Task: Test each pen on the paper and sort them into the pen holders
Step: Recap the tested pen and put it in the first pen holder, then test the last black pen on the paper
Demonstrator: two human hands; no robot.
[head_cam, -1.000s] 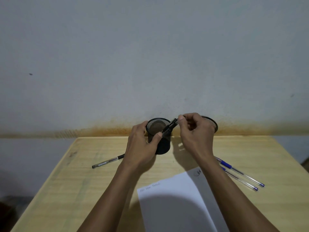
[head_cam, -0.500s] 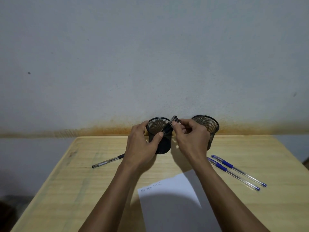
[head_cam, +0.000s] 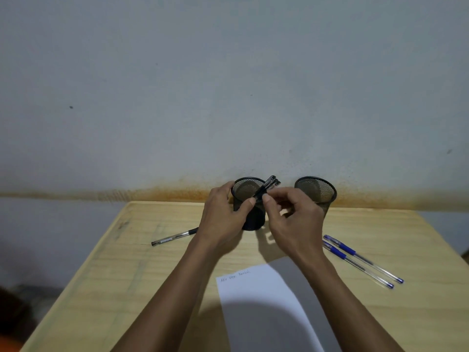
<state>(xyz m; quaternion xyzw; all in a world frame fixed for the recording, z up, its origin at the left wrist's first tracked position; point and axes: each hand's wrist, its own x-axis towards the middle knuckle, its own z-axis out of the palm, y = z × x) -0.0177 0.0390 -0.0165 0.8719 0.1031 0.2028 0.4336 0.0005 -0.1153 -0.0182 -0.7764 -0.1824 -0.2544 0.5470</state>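
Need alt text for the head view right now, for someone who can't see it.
Both hands, left hand and right hand, pinch a black pen over the left mesh holder. On the wooden table: second holder, paper, two blue pens, another pen.

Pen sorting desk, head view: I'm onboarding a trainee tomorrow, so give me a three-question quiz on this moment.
1. True or false: both blue pens lie right of the paper.
2. How many mesh holders stand at the wall?
3. Which hand steadies the left holder: A left hand, B right hand?

Key: 1 true. 2 two; the right holder stands untouched. 3 A; both hands pinch the black pen at its rim.
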